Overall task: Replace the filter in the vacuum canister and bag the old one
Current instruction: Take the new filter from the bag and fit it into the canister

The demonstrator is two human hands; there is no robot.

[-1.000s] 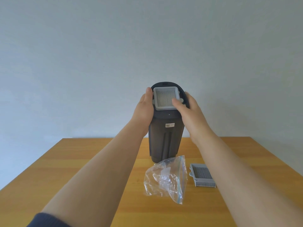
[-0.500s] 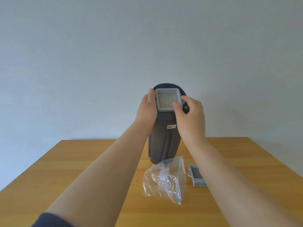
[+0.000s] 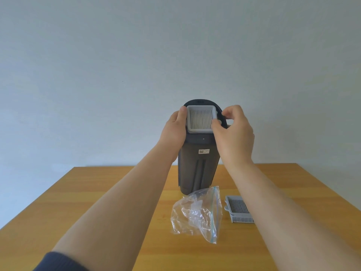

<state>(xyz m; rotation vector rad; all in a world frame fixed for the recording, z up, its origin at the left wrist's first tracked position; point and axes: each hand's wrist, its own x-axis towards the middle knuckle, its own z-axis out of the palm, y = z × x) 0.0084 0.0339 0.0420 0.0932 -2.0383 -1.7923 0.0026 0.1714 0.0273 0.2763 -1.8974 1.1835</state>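
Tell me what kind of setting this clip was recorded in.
Probably a home or a plain room set up for recording: a bare wooden table against a blank pale wall, with only the vacuum canister, a zip bag and a spare filter.

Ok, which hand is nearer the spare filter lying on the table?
Right. The right hand is up at the canister top, pinching the seated filter's edge, its forearm passing over the spare filter. The left hand grips the canister's far side.

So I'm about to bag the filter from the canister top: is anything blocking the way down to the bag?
Nothing visible does. The plastic bag lies on the table just before the canister, under the filter; the spare filter sits aside.
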